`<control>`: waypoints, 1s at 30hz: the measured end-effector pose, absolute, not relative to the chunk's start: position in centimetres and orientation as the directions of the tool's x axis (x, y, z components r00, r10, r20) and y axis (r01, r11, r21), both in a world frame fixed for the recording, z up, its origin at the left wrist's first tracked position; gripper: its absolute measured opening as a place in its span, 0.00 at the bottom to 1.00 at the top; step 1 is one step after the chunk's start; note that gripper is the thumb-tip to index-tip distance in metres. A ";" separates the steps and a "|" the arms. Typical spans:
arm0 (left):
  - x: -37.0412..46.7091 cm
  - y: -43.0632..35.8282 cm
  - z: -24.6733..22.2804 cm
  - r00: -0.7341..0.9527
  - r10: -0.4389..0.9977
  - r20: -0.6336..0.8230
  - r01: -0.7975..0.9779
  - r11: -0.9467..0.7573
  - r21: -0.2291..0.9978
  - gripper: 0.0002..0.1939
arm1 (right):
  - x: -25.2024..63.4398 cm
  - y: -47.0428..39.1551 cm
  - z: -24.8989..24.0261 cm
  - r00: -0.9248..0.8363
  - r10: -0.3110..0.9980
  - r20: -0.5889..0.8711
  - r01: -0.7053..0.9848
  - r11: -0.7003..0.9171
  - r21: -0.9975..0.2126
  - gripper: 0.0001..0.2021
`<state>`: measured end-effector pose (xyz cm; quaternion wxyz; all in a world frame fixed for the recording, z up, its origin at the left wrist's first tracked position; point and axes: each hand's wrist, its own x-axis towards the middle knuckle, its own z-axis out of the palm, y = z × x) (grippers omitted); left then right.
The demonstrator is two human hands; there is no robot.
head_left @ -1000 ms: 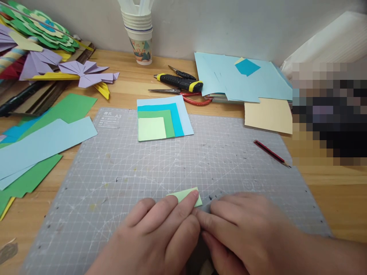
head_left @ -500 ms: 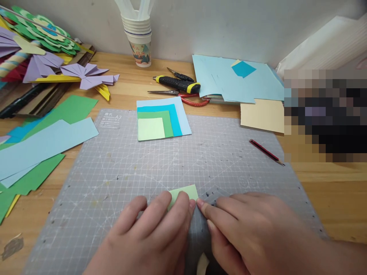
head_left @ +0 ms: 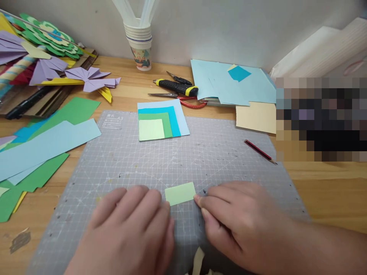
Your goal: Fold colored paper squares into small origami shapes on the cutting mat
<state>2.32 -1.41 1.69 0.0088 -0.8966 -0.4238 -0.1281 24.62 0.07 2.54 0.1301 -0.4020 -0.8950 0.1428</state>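
Observation:
A small light green paper rectangle (head_left: 180, 193), which looks folded, lies flat on the grey cutting mat (head_left: 212, 164). My left hand (head_left: 129, 229) is beside its left end, fingers curled and close together, with the forefinger tip at the lower left corner. At the lower right corner, my right hand (head_left: 241, 221) presses with its forefinger tip, the other fingers bent under. My left thumb is mostly hidden. Farther back on the mat sits a stack of paper squares (head_left: 150, 130) in light green, green, blue and pale blue.
A pencil (head_left: 260, 151) lies at the mat's right. Behind are a utility knife (head_left: 176, 87), red-handled scissors (head_left: 192, 103), pale blue sheets (head_left: 220, 84) and paper cups (head_left: 140, 46). Paper strips (head_left: 51, 149) and folded purple paper shapes (head_left: 88, 78) cover the left side. Cream scraps (head_left: 198, 261) show at the bottom.
My left hand has slid left off the paper's face to its left corner, uncovering the rectangle. My right forefinger stays at the right corner. The view has shifted slightly.

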 end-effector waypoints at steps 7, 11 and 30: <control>2.7 0.5 1.2 0.502 0.857 0.118 0.803 -0.512 0.304 0.10 | 24.9 1.3 1.8 -0.580 0.815 -0.006 0.702 0.497 -0.510 0.05; 2.7 0.5 1.2 0.518 0.853 0.063 0.778 -0.501 0.380 0.03 | 24.8 1.5 1.9 -0.530 0.842 -0.101 0.742 0.402 -0.536 0.12; 2.7 0.8 1.9 0.500 0.857 0.127 0.530 -0.418 0.738 0.07 | 25.8 2.2 1.4 -0.678 0.651 0.342 0.329 0.684 -0.651 0.05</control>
